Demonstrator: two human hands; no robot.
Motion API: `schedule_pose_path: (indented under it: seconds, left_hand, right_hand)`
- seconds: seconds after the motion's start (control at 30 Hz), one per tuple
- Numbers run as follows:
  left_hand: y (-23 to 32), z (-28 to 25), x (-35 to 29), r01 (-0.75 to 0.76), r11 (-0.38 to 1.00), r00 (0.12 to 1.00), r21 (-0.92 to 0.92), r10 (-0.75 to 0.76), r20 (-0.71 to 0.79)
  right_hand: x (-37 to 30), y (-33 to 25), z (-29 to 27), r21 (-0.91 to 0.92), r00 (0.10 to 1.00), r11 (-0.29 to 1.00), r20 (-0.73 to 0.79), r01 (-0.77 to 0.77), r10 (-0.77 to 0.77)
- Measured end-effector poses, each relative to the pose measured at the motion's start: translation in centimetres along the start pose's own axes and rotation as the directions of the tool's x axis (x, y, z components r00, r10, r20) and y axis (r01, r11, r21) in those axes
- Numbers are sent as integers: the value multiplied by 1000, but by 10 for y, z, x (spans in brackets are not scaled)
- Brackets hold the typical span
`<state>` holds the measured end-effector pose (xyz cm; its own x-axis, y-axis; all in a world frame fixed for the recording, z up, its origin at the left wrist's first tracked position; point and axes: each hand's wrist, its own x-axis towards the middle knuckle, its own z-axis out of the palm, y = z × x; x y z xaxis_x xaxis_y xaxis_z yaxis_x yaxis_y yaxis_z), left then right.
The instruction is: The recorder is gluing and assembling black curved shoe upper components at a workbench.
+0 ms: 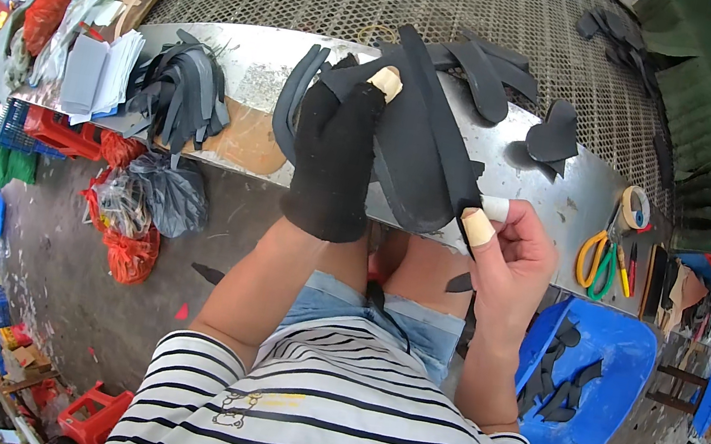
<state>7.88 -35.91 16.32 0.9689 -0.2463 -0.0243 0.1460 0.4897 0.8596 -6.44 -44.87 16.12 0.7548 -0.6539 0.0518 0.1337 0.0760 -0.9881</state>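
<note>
Both hands, gloved left (334,162) and bare taped right (511,259), grip a curved matte black rubber strip (436,132).

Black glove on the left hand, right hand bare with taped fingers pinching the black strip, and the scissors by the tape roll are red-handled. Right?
Not quite. The head view shows the scissors by the tape roll with yellow and green handles, not red. The rest holds: black glove on the left hand, and the right hand bare with taped fingers pinching the black strip.
</note>
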Motion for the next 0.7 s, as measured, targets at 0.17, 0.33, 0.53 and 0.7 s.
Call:
schedule_pose_path:
  seconds: [0.17, 0.33, 0.53, 0.7]
  left_hand:
    - [-3, -6, 1, -8, 1000, 999, -3, 8, 41]
    - [2, 2, -5, 45, 998, 997, -38, -47, -54]
    - [7, -1, -5, 2, 1000, 986, 23, -5, 164]
    - [9, 5, -15, 100, 988, 964, 114, -125, 235]
  right_hand:
    - [2, -1, -7, -17, 998, 999, 49, 29, -28]
    - [3, 0, -5, -56, 997, 996, 42, 63, -61]
    - [6, 6, -20, -150, 989, 988, 138, -34, 55]
    - [16, 5, -11, -154, 985, 984, 162, 91, -66]
